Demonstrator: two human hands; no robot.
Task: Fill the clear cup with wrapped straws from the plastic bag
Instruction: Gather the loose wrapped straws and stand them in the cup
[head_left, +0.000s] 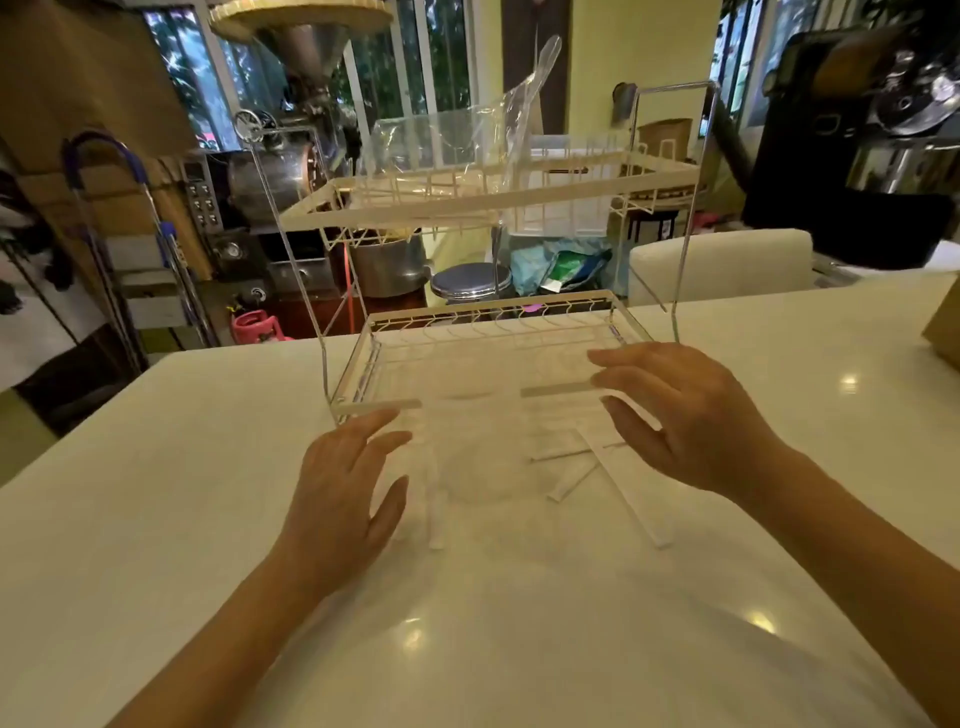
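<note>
The wrapped straws (602, 470) lie loose and crossed on the white table (208, 519), just in front of the lower tier of a two-tier wire rack (493, 332). More lie beside the left hand (340, 499), one at about (435, 519). The plastic bag (467, 135) rests crumpled on the rack's upper tier and appears empty, though its contents are hard to judge through the clear film.

Both hands hover over the straws, fingers spread and holding nothing. The right hand (691, 415) is above the right-hand scatter.

Recommended procedure: sweep the scattered straws together so they lie parallel, gather them as one bundle, align the ends, then lower the bundle upright into the cup.

The clear cup cannot be located with certainty. A faint rounded, transparent shape between the hands at (478, 457) may be the cup, but glare and blur prevent confirmation. White straws against the white surface also make an exact count unreliable
</note>
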